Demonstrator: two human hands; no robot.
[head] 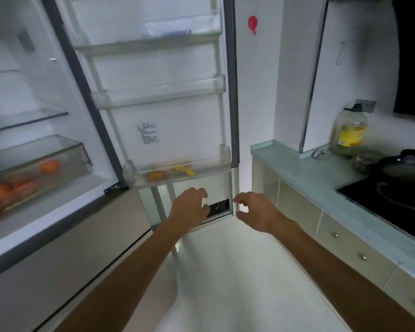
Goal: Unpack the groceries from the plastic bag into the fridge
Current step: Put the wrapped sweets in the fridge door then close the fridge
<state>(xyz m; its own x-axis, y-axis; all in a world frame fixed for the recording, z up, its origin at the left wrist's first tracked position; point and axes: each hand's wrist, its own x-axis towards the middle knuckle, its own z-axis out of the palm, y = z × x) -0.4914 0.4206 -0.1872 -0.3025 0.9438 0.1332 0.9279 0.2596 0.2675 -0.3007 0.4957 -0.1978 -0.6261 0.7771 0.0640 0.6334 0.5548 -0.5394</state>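
Kitchen, probably a home's: open fridge (46, 87), stove (359, 195), wok (403, 173), oil bottle (350, 133).

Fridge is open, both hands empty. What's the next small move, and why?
Probably look round for the plastic bag and reach for it: the left hand and right hand hold nothing, no bag shows in view, and the fridge door already stands open.

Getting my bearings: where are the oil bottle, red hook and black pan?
oil bottle (350, 134): head view, on its yellow label.
red hook (252, 22): head view, on its round pad.
black pan (401, 164): head view, on its lid.
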